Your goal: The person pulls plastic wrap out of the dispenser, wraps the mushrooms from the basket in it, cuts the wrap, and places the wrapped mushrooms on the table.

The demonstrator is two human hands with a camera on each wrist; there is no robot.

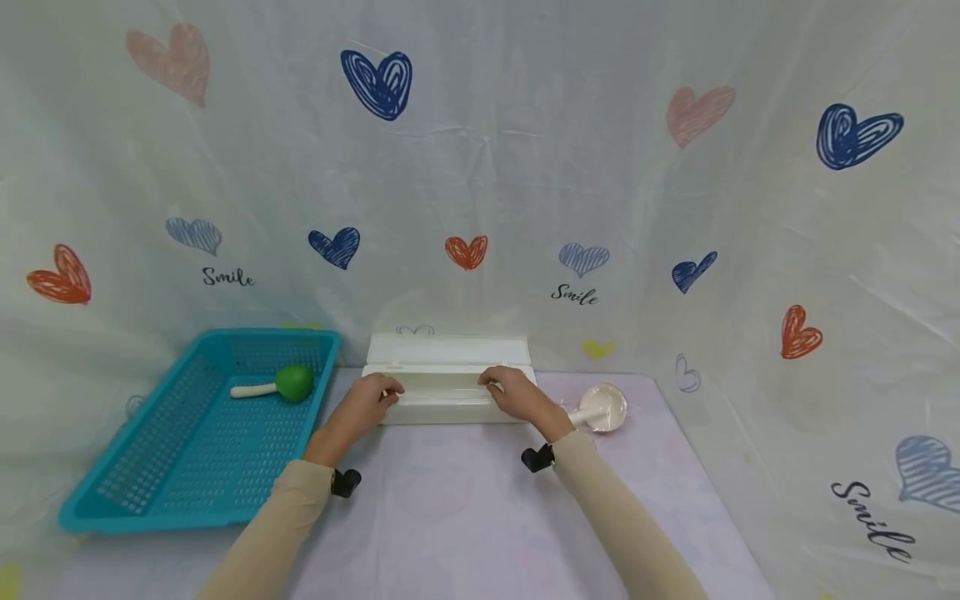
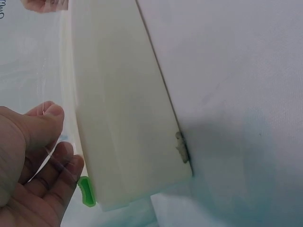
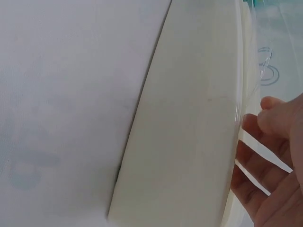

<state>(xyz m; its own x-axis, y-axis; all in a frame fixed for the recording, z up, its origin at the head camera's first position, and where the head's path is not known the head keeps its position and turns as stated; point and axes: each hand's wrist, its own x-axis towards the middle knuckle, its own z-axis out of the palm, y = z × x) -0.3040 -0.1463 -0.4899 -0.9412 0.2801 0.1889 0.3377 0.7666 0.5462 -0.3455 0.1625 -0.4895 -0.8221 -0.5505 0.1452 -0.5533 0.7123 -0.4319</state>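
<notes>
White box [image 1: 442, 398] between both hands' fingers [image 1: 390, 390].

Plenty of open tabletop [image 1: 450, 500] in front of the white box [image 1: 447, 398], so either hand can slide straight back toward the body with nothing in the way. Left side is tighter: the teal basket [image 1: 150, 500] sits near the left hand [image 1: 363, 408], with only a narrow strip of table between it and the box. On the right, the small white scoop [image 1: 603, 407] lies just beside the right hand [image 1: 517, 395], blocking a sideways sweep. Behind the box its raised lid [image 1: 447, 348] and the heart-print curtain [image 1: 480, 167] close things off.
</notes>
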